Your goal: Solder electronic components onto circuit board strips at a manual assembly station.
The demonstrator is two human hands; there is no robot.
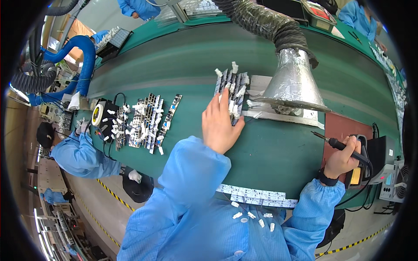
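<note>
My left hand (219, 127) reaches over a bundle of narrow circuit board strips (238, 82) with white connectors on them. Its fingers are stretched out and rest on the strips, the thumb apart beside them. In my right hand (342, 160) is a soldering iron (338, 144), gripped with its tip pointing left and away from me. A soldering station (378, 154) stands right of that hand, with a yellow sponge (355, 176) beside it. Close to my body, white board strips (257, 194) lie along the bench's near edge, their wired connectors hanging over my smock.
A metal fume hood (292, 85) on a flexible duct hangs above a pale metal fixture (278, 116). More board strips (148, 122) lie at left by a black device with a round reel (98, 114). A co-worker (82, 152) in blue sits at far left; others stand across the belt (187, 52).
</note>
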